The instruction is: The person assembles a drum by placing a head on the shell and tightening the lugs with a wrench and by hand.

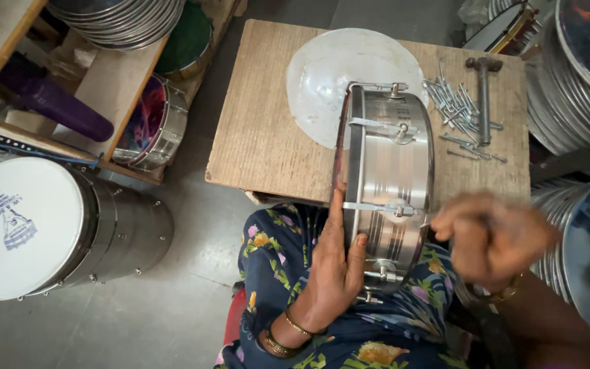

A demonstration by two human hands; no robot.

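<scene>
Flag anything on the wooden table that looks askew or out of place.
The metal rods lie scattered in a loose heap beside the T-shaped tool. The white drum skin overhangs the table edge. The steel drum stands on its side, braced by the left hand.

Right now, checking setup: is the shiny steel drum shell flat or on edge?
On edge: the shiny steel drum shell leans on the wooden table, left hand steadying it.

table (261,137): wooden, square | on it: white round drumhead (322,82), steel drum shell (387,178) on edge, pile of tension rods (455,113), T-shaped key (484,96)
</scene>
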